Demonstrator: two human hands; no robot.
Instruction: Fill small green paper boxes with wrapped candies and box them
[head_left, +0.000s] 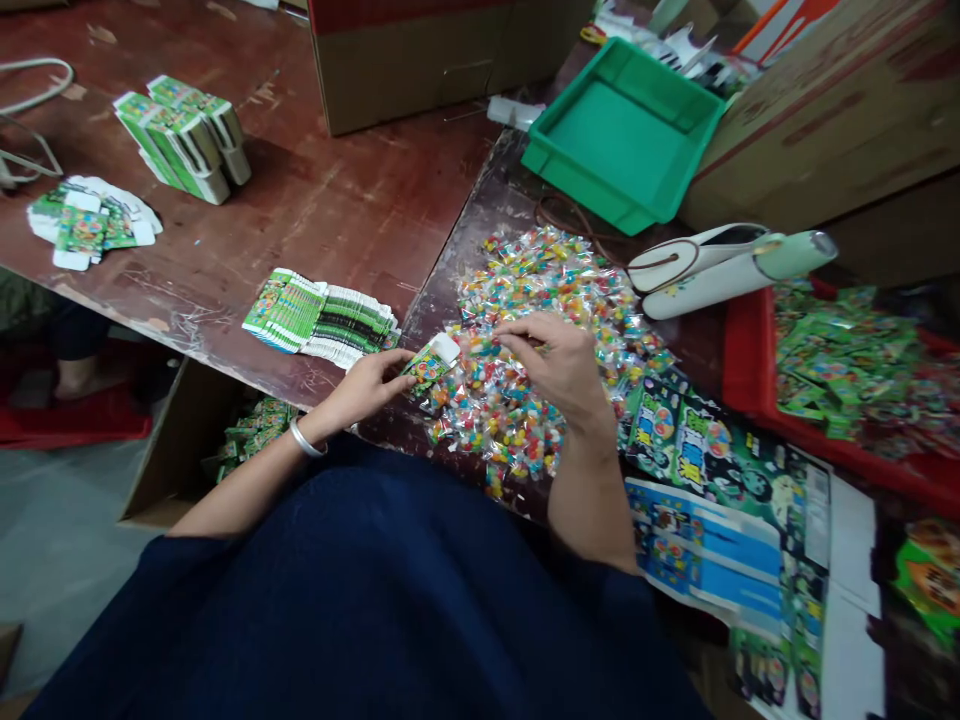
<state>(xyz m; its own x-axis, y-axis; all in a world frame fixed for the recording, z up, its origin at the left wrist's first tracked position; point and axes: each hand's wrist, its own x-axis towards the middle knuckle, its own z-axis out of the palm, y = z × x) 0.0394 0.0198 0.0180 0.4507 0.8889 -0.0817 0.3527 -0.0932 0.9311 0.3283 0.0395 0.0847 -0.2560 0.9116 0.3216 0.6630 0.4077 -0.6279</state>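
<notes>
Between its thumb and fingers, my left hand (373, 388) grips a small green printed carton (429, 368) whose white end flap stands up. A broad heap of clear packets of colourful candy (517, 410) spreads to the right of the carton. Over that heap, the thumb and forefinger of my right hand (556, 362) come together in a pinch. Whatever lies at those fingertips blends with the packets behind and I cannot make it out. Just left of my left hand, a row of flattened green cartons (322, 315) leans across the table edge.
A green tray (626, 135) sits behind the heap, near a white cylindrical device (739, 265). Stacked cartons (184, 140) and a loose carton pile (90, 220) are at left. A red bin (750, 350) with green packets and printed cardboard (739, 540) lie right. An open cardboard box (161, 465) is below.
</notes>
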